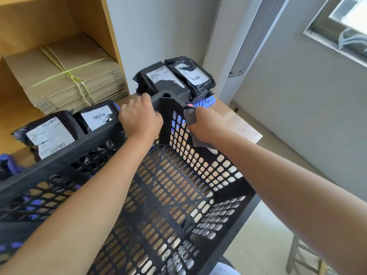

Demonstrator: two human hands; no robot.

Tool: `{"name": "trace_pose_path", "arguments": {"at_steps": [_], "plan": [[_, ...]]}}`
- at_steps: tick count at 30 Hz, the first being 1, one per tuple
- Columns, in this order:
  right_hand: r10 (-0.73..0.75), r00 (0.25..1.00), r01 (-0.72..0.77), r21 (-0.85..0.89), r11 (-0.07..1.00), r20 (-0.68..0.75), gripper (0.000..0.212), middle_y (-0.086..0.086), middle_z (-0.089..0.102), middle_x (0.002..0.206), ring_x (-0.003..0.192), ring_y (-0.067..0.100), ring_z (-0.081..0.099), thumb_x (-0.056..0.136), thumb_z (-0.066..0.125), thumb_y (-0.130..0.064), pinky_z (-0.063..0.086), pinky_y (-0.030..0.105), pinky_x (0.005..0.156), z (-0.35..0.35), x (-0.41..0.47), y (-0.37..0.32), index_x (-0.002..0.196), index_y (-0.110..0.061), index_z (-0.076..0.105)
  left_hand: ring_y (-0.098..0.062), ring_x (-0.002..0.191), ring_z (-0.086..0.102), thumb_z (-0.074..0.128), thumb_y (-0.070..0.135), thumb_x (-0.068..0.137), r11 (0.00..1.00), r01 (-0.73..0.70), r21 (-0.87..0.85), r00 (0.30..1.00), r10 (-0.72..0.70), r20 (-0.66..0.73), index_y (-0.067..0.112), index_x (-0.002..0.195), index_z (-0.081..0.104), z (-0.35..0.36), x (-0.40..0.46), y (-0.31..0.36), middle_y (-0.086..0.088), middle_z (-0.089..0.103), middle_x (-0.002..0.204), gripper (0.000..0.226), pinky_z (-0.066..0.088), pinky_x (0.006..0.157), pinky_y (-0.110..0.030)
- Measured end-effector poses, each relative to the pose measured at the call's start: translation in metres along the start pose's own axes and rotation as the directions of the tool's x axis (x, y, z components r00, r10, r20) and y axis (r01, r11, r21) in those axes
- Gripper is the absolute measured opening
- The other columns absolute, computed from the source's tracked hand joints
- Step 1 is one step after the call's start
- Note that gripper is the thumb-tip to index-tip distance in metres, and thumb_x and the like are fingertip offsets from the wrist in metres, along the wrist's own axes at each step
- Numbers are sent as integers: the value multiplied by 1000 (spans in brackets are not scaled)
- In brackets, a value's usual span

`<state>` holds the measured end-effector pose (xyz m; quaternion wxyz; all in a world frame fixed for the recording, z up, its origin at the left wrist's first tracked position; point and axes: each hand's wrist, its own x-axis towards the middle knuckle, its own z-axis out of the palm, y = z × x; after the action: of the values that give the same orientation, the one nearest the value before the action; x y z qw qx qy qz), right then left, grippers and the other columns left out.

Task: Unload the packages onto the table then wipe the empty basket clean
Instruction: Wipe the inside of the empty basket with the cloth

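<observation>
Gripping the far corner of the black basket (pixel 158 195), the left hand (pixel 140 121) curled over the rim, while the right hand (pixel 202 126) clutched a grey cloth (pixel 190 116) against the inside of the right wall just beside that corner. The basket sat tilted on the wooden table (pixel 236 120), its mesh floor bare. Black packages (pixel 49 133) with white labels crowded close behind its left wall, and two more packages (pixel 174 80) were stacked just past the far corner, on top of a blue crate (pixel 204 101). A tied bundle of flat cardboard (pixel 67 72) filled the shelf at far left. On the right, the basket's near corner hung past the table edge, with open floor and a metal stool (pixel 301 255) below. Only a bare strip of tabletop showed to the right of the hands.
</observation>
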<state>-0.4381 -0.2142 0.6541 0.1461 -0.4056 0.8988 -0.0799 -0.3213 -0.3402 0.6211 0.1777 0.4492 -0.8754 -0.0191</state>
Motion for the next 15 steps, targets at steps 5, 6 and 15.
{"name": "trace_pose_path", "arguments": {"at_steps": [5,6,15], "plan": [[-18,997,16,-28,999,-73,13,4,49,75,73,28,51,94,49,-23,37,31,63,9,11,-3,91,-10,48,-31,96,62,57,29,85,1000,-7,28,1000,7,-2,8,107,59,1,0,2,-11,68,102,30,40,82,-40],[-25,997,23,-26,999,-77,16,4,49,76,73,28,51,94,50,-26,38,32,64,10,9,-1,93,-10,48,-32,97,61,56,30,85,999,-13,30,1000,13,7,8,107,59,0,0,1,-11,67,102,31,40,82,-40],[-64,979,38,132,990,196,43,-6,60,94,84,18,57,81,65,-27,37,24,62,-30,-73,45,119,-24,47,-30,98,62,58,29,88,999,5,44,999,-6,36,9,110,58,-2,3,2,-10,67,106,30,39,79,-38]]}}
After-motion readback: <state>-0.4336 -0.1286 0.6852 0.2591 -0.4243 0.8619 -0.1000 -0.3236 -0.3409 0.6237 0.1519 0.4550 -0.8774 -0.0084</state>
